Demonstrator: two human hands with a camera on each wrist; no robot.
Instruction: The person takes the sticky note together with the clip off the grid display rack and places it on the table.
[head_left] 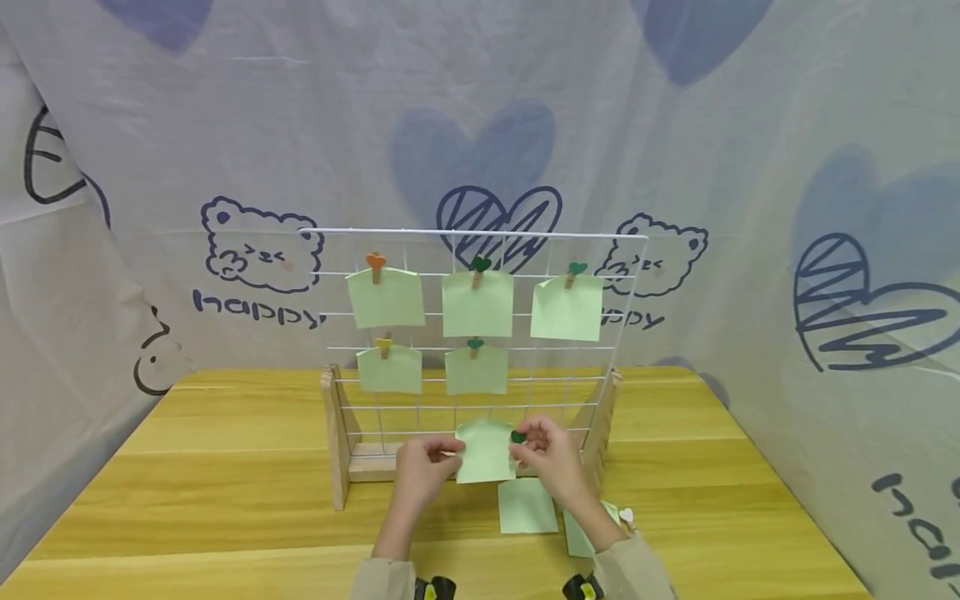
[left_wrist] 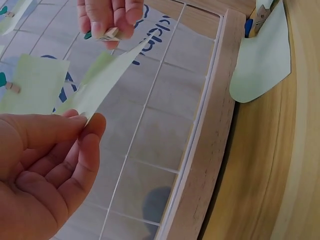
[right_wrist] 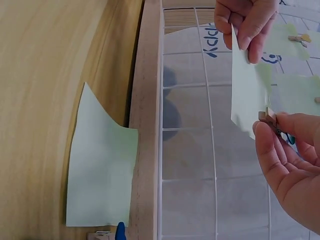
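My left hand (head_left: 426, 475) pinches the left edge of a pale green paper (head_left: 484, 454) in front of the lower part of a white wire grid (head_left: 472, 233). In my right hand (head_left: 553, 467), thumb and fingers grip a small wooden clip (right_wrist: 267, 119) with a dark green heart (head_left: 517, 437), at the paper's right edge. The right wrist view shows the clip beside the paper; whether its jaws bite the paper, I cannot tell. Above, several green papers hang from the grid by heart clips, among them one under an orange heart (head_left: 376, 262).
On the table (head_left: 187, 467), below the grid's wooden base (head_left: 372, 472), lie a green paper (head_left: 528, 507) and another (head_left: 577, 533), partly behind my right forearm, beside a white heart clip (head_left: 627, 516). Wooden posts (head_left: 335, 442) stand at the grid's sides. A patterned cloth (head_left: 480, 83) hangs behind.
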